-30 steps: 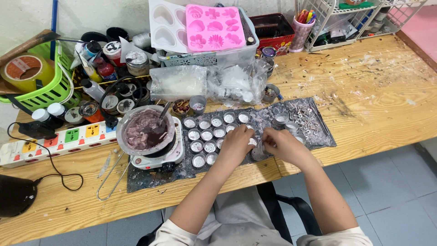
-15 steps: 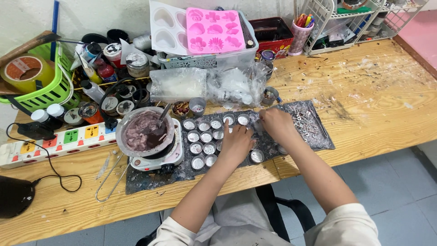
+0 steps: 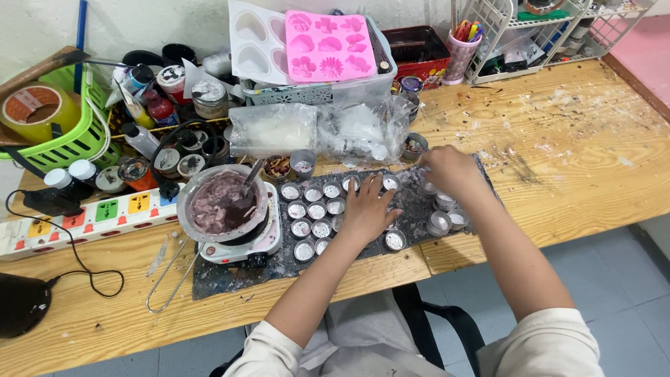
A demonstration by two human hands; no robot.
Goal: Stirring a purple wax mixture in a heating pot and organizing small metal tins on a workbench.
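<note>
At three o'clock of the pan [image 3: 222,204], left hand [image 3: 368,209] rests spread on small tins [image 3: 312,211]; right hand [image 3: 450,169] (fingertips hidden) should lift gently.

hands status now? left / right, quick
Left hand: open, fingers spread, resting on the small metal cups.
Right hand: curled over cups at the mat's far edge; whether it grips one cannot be told.

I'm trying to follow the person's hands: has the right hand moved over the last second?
Yes. The right hand has moved away from the left hand, up toward the far edge of the dark foil mat, near the clear plastic bags.
</note>
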